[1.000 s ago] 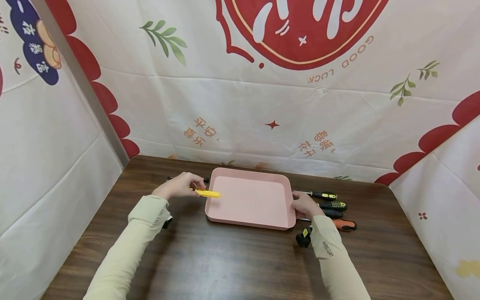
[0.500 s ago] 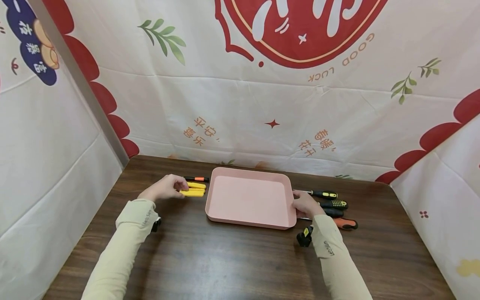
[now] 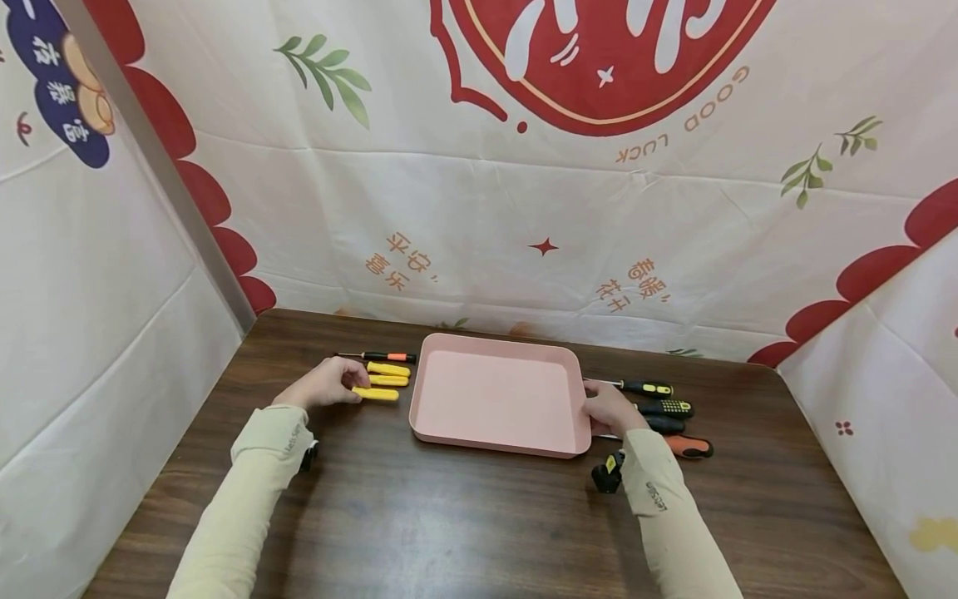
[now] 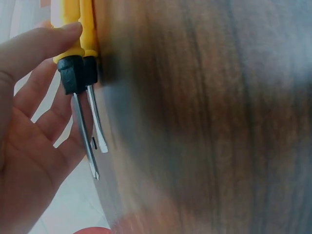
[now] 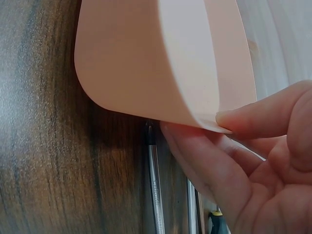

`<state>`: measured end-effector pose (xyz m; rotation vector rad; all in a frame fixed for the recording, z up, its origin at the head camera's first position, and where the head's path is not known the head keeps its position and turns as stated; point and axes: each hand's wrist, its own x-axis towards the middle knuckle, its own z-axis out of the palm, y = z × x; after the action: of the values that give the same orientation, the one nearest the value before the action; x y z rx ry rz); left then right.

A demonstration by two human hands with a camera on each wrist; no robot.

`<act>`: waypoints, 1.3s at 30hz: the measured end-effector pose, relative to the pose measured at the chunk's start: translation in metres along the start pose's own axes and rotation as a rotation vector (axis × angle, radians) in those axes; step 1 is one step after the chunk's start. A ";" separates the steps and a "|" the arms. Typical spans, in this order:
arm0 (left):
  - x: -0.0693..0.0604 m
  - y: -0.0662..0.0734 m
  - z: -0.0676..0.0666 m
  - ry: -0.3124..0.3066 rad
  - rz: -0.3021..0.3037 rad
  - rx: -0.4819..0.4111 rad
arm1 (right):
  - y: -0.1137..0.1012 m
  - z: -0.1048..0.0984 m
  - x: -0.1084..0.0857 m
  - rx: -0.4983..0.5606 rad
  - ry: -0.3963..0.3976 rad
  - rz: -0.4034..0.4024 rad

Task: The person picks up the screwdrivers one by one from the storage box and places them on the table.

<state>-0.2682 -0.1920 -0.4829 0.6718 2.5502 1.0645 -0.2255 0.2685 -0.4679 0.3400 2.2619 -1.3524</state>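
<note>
My left hand [image 3: 323,383] is left of the pink tray [image 3: 501,391], close over the table. Its thumb and fingers pinch a yellow-handled screwdriver [image 3: 377,393], whose black collar and metal shaft show in the left wrist view. A second yellow-handled screwdriver [image 4: 90,39] lies just behind it there. In the head view two more yellow handles [image 3: 389,380] lie side by side beyond the held one. My right hand [image 3: 614,408] grips the tray's right rim, thumb inside the wall and fingers beneath, as the right wrist view shows. Nothing lies in the tray.
A black-and-orange screwdriver [image 3: 389,357] lies behind the yellow ones. Right of the tray are several more screwdrivers, among them a black-and-yellow one [image 3: 647,388] and an orange-handled one [image 3: 692,448]. A printed cloth [image 3: 479,208] hangs behind the wooden table [image 3: 449,524].
My left hand has moved left from the tray's left edge with the yellow-handled screwdriver, then slightly toward me. Three yellow handles now show apart. My right hand stays on the tray rim.
</note>
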 end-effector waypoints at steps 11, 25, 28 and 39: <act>0.001 -0.004 0.010 0.002 0.000 0.051 | 0.000 0.000 0.001 -0.003 0.010 0.006; -0.004 -0.005 0.015 0.024 -0.019 0.081 | -0.003 0.000 -0.002 0.001 0.003 -0.001; -0.005 -0.006 0.016 0.038 -0.024 0.077 | -0.004 0.000 -0.002 0.009 -0.002 0.000; -0.010 -0.013 0.018 0.074 -0.039 0.072 | -0.004 0.002 0.001 0.004 -0.006 0.015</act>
<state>-0.2557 -0.1947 -0.5038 0.6091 2.6649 1.0067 -0.2274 0.2645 -0.4658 0.3527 2.2480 -1.3484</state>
